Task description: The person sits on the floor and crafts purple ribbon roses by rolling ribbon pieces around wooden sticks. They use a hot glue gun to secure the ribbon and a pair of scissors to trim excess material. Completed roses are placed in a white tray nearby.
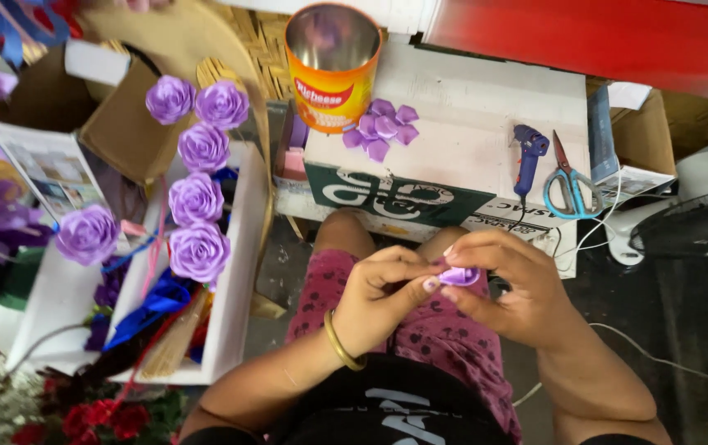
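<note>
Centrally, a small purple ribbon rosebud sits pinched between both hands, left hand and right hand, above the lap; beyond, an open orange cylindrical tin, red-labelled, stands on the white box surface; a white tray holds purple ribbon roses.

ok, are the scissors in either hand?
No: the scissors lie on the box beside the glue gun; both hands pinch a purple piece.
</note>
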